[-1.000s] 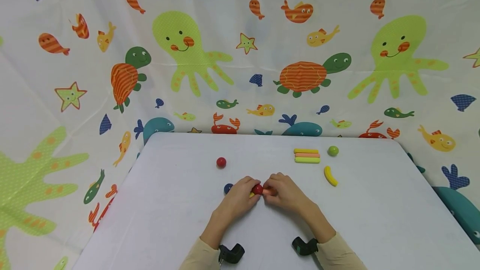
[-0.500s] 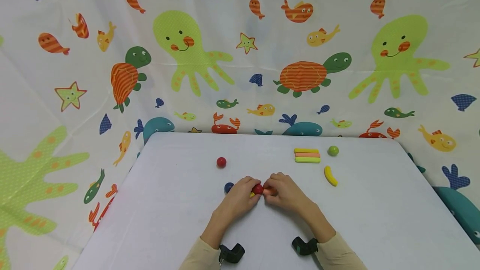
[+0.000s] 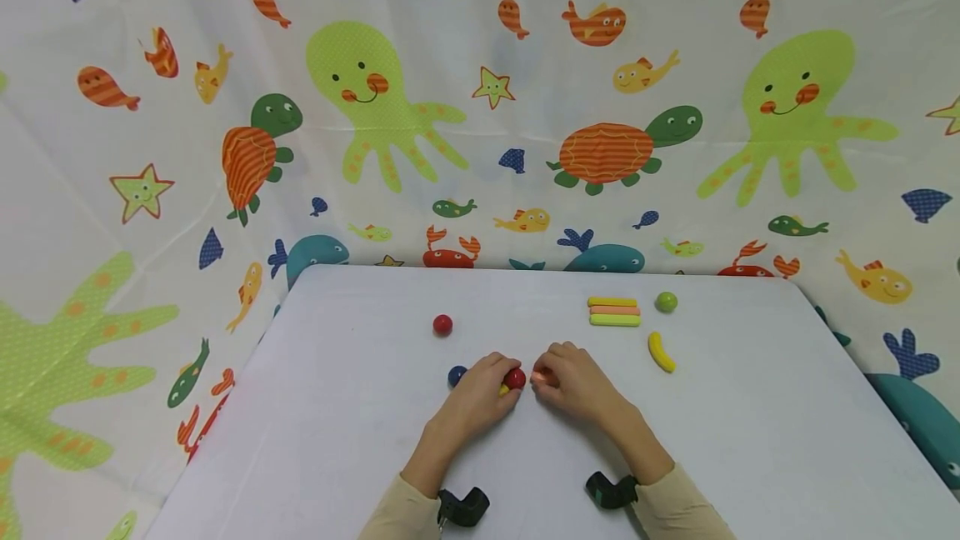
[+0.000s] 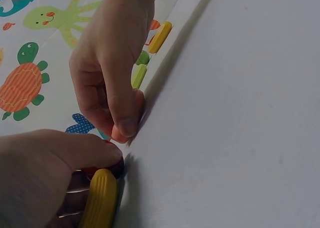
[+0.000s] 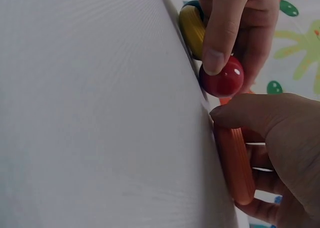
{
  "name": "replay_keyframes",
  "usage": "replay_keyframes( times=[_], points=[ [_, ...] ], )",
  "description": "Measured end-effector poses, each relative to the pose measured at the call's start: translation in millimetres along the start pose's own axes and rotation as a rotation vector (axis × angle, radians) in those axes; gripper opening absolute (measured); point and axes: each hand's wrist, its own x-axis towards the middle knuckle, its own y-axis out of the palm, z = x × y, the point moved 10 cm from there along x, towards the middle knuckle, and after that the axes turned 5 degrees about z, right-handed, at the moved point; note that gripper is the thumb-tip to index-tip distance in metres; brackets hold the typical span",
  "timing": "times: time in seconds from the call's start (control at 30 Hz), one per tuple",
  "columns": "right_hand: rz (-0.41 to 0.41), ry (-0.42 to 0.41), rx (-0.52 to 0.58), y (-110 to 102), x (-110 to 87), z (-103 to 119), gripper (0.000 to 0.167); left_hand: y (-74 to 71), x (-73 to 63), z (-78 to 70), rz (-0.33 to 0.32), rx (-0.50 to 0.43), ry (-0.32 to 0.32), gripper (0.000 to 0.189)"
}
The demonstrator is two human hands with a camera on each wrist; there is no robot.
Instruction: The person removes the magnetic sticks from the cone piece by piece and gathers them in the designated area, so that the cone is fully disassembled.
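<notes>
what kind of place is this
Likely an indoor play or recording corner, though the room beyond is hidden. A sea-animal print cloth fills the background behind a white table, which holds small colourful pieces such as a green ball and a curved yellow stick.

One ball (image 5: 226, 80) is red, one curved piece (image 4: 100, 198) yellow, one shaded stick (image 5: 234, 165) seemingly orange, and the white backdrop (image 3: 480, 132) sea-creature-printed.

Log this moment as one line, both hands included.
left hand: holds red ball | right hand: holds orange stick | yellow piece: beside red ball | other red ball: on table
</notes>
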Motion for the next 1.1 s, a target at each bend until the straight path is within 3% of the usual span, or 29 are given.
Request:
replay_keyframes(
  times=[0.6, 0.9, 1.1],
  points=[
    [0.038, 0.017, -0.011, -2, -1.4, -8, 0.022, -0.1, 0.3, 1.5, 0.005, 0.011, -0.001, 0.039],
    [0.094, 0.081, 0.023, -5, -4.1, -18, 0.025, -2.1, -0.9, 1.7, 0.022, 0.008, -0.018, 0.043],
    [0.106, 0.120, 0.023, -8, -3.9, -22, 0.022, -12.5, -1.7, -0.6, -0.028, 0.083, 0.003, 0.043]
  ],
)
